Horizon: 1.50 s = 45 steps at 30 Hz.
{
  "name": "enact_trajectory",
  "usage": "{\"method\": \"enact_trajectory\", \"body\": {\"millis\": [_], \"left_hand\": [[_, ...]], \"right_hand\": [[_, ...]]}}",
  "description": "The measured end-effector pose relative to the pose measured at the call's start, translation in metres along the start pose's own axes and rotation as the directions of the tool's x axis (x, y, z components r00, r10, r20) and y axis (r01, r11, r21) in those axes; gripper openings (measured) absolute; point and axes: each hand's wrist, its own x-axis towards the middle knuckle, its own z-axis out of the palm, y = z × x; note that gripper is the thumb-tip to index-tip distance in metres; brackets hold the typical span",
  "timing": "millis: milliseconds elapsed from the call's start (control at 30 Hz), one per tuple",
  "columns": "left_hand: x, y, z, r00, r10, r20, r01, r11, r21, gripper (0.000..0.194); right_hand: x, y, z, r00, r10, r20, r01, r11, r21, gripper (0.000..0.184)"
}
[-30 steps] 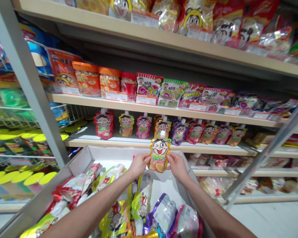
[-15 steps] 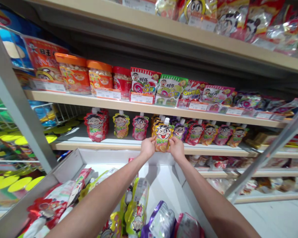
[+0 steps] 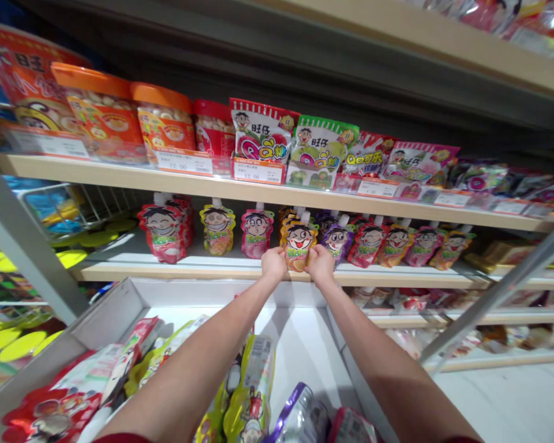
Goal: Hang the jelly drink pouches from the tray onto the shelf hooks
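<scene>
Both hands, the left (image 3: 274,264) and the right (image 3: 320,264), pinch the lower sides of an orange spouted pouch (image 3: 298,246) in the head view, one at each edge. The pouch stands upright at the front of the shelf (image 3: 221,266), between a pink pouch (image 3: 257,232) and a purple pouch (image 3: 337,240). The fingertips are partly lost behind the pouch's edges, and whether its base touches the shelf board is hard to tell. More orange pouches behind it are mostly covered, only their tops and a strip of side showing. Below, the left forearm hides part of the white box (image 3: 300,344) and some of the yellow packs (image 3: 253,394) in it; the purple pack (image 3: 300,418) and the red-pink pack (image 3: 351,426) are cut off by the bottom edge. The candy bags on the top shelf (image 3: 489,46) are cropped, and the goods at the far right are blurred.

Compared with the earliest frame, where the pouch was held up over the box's far edge, it is now in at the shelf front, in line with the row. The view has also come closer to the shelves.
</scene>
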Motion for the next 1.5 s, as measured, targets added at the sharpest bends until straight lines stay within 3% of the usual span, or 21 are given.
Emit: {"method": "enact_trajectory", "body": {"millis": [233, 367, 500, 600, 700, 867, 933, 1067, 1133, 1200, 1333, 1500], "left_hand": [[-0.002, 0.012, -0.012, 0.999, 0.021, -0.048, -0.014, 0.990, 0.141, 0.021], [-0.019, 0.015, -0.023, 0.992, 0.119, -0.040, -0.114, 0.988, 0.102, 0.026], [-0.050, 0.001, -0.035, 0.985, 0.145, 0.091, -0.144, 0.989, -0.012, 0.035], [-0.084, -0.016, -0.049, 0.964, 0.124, 0.235, -0.128, 0.992, 0.001, 0.034], [-0.119, -0.033, -0.064, 0.938, 0.102, 0.331, -0.126, 0.991, 0.052, 0.033], [-0.156, -0.054, -0.080, 0.882, 0.132, 0.452, -0.222, 0.963, 0.152, 0.031], [-0.161, -0.058, -0.083, 0.857, 0.156, 0.492, -0.264, 0.951, 0.159, 0.031], [-0.159, -0.057, -0.082, 0.858, 0.138, 0.494, -0.254, 0.951, 0.175, 0.032], [-0.156, -0.055, -0.080, 0.860, 0.127, 0.494, -0.241, 0.955, 0.173, 0.033], [-0.155, -0.054, -0.077, 0.847, 0.130, 0.516, -0.248, 0.955, 0.166, 0.033], [-0.159, -0.059, -0.075, 0.790, 0.172, 0.589, -0.327, 0.930, 0.168, 0.031], [-0.169, -0.062, -0.079, 0.730, 0.207, 0.652, -0.450, 0.863, 0.230, 0.029]], "right_hand": [[0.002, -0.007, 0.006, 1.000, -0.027, 0.008, 0.028, 0.994, -0.108, 0.024], [-0.011, -0.013, -0.003, 0.996, -0.058, 0.067, 0.066, 0.989, -0.131, 0.031], [-0.039, -0.014, -0.024, 0.983, -0.115, 0.146, 0.134, 0.983, -0.128, 0.039], [-0.073, -0.014, -0.043, 0.941, -0.151, 0.302, 0.202, 0.969, -0.145, 0.037], [-0.114, -0.013, -0.056, 0.869, -0.161, 0.468, 0.245, 0.961, -0.125, 0.033], [-0.159, -0.006, -0.058, 0.734, -0.153, 0.661, 0.287, 0.953, -0.098, 0.030], [-0.159, -0.004, -0.058, 0.754, -0.131, 0.643, 0.270, 0.955, -0.122, 0.029], [-0.138, -0.001, -0.066, 0.870, -0.072, 0.487, 0.174, 0.970, -0.168, 0.028], [-0.134, 0.001, -0.070, 0.875, -0.070, 0.479, 0.170, 0.971, -0.169, 0.027], [-0.140, 0.001, -0.071, 0.824, -0.071, 0.562, 0.196, 0.967, -0.164, 0.024], [-0.164, -0.001, -0.072, 0.651, -0.080, 0.755, 0.311, 0.935, -0.168, 0.023], [-0.175, -0.005, -0.081, 0.461, -0.052, 0.886, 0.423, 0.890, -0.167, 0.029]]}}
